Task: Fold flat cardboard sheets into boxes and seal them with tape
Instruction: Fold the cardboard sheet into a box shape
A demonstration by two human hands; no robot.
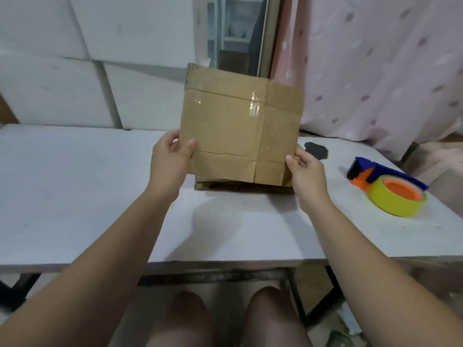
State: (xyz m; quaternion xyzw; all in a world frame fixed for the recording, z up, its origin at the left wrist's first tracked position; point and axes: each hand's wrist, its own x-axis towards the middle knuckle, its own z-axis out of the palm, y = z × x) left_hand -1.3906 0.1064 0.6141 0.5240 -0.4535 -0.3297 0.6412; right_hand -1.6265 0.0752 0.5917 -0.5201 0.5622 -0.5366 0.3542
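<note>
While both hands, L [170, 156] & R [304, 169], pinch cardboard sheet [240, 126] edges, tape dispenser [387, 186] sits R on table [75, 196].

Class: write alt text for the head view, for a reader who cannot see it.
A person's left grip and right grip hold a flattened cardboard box upright by its lower sides over a white table. A tape dispenser with a yellow roll lies at right.

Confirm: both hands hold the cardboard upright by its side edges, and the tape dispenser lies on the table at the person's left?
No. The head view shows the tape dispenser on the table at the person's right, not left. The left hand and right hand do hold the cardboard upright by its side edges.
</note>
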